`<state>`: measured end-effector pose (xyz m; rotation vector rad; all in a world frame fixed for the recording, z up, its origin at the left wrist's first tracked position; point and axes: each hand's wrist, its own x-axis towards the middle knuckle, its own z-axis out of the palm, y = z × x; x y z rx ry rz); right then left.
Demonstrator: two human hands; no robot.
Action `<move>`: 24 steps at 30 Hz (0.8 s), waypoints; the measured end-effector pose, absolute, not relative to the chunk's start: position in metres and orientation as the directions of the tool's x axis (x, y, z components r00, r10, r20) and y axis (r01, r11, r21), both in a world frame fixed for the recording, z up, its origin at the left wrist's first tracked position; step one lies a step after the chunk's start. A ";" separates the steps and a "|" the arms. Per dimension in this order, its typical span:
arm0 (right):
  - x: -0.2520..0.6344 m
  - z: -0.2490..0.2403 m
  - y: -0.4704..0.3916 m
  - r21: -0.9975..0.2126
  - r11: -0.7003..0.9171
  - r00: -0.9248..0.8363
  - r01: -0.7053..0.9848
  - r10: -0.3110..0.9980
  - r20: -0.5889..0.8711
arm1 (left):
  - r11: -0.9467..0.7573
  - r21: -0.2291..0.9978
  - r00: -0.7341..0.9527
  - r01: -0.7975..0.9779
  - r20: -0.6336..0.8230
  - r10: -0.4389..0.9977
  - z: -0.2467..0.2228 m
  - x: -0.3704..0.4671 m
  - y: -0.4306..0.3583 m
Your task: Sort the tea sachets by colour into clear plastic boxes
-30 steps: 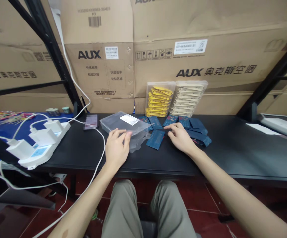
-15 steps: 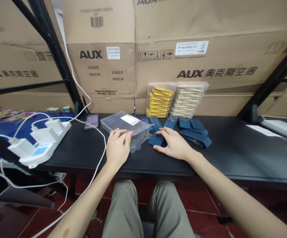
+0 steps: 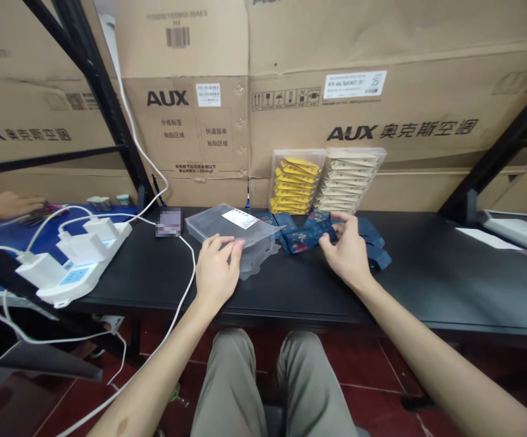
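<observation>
A clear plastic box (image 3: pixel 209 220) with a white label lies on the black table, its lid partly raised on the right side. My left hand (image 3: pixel 217 272) grips the front edge of this box, thumb and fingers curled over it. Pinched between the thumb and fingers of my right hand (image 3: pixel 349 250) is a flat dark-blue packet (image 3: pixel 306 238) with a red and floral print, tilted above the table. More blue packets (image 3: pixel 375 240) lie loosely just behind and to the right of that hand; some are partly hidden.
Behind stand two clear boxes, one filled with yellow packets (image 3: pixel 295 185) and one with cream packets (image 3: pixel 348 182). A white power strip (image 3: pixel 84 267) with plugs and cables occupies the left. Another person's hand (image 3: pixel 13 207) is at the far left. Large cardboard boxes (image 3: pixel 190 139) form the back.
My right hand has picked up a blue packet from the table and moved right, turning it so its printed side shows. My left hand stays on the clear box.
</observation>
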<state>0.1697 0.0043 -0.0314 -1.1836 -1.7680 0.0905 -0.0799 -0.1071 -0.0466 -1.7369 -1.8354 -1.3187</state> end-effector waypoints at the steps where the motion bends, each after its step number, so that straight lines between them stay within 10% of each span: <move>1: 0.171 -0.033 0.005 -0.492 0.548 -0.123 0.676 0.743 0.658 | -0.146 0.408 -0.231 0.901 0.738 0.634 -0.047 -0.080 -0.107; 11: 0.170 -0.034 -0.001 -0.364 0.654 -0.331 0.664 0.692 0.641 | -0.136 0.408 -0.238 0.903 0.737 0.633 -0.047 -0.081 -0.107; 18: 0.169 -0.035 -0.035 -0.172 0.872 -0.424 0.459 0.385 0.819 | -0.151 0.407 -0.236 0.901 0.751 0.617 -0.047 -0.081 -0.106; 24: 0.142 -0.045 -0.036 -0.012 0.906 -0.646 0.423 0.311 0.697 | -0.146 0.409 -0.239 0.901 0.749 0.618 -0.047 -0.080 -0.106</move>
